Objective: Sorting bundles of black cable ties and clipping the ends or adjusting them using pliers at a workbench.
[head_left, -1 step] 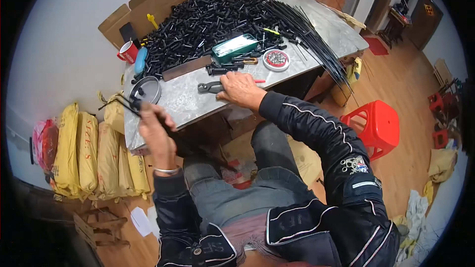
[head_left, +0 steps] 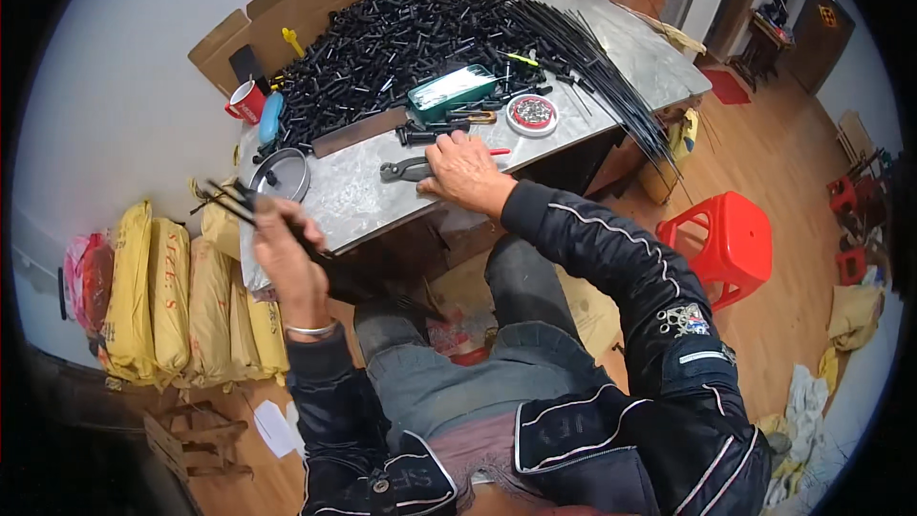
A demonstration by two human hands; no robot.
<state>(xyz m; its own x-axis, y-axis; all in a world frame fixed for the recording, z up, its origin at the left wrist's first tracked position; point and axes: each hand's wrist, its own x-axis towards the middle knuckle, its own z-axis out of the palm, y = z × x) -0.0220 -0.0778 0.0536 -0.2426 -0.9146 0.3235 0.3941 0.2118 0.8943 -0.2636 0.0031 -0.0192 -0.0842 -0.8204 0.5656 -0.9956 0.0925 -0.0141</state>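
Observation:
My left hand (head_left: 285, 253), off the table's front left edge, is closed around a bundle of thin black rods (head_left: 232, 199). The rods stick out past the fingers at the upper left, and a blurred dark length trails from the other side of the hand toward my knee. On the tabletop my right hand (head_left: 465, 170) is wrapped over a pair of pincers (head_left: 403, 170). Their dark jaws point left, and a red handle tip shows beyond the knuckles. Just behind the right hand lie several black tube-shaped parts (head_left: 435, 134).
A large heap of black parts (head_left: 382, 48) covers the table's back, with long black rods (head_left: 597, 67) at right. Nearby are a green box (head_left: 451, 91), a dish of small metal pieces (head_left: 532, 115), a round tray (head_left: 298, 168) and a red mug (head_left: 246, 103). A red stool (head_left: 731, 239) stands right.
My left hand has shifted slightly left with the rods, whose ends now fan out more visibly. My right hand stays on the pincers.

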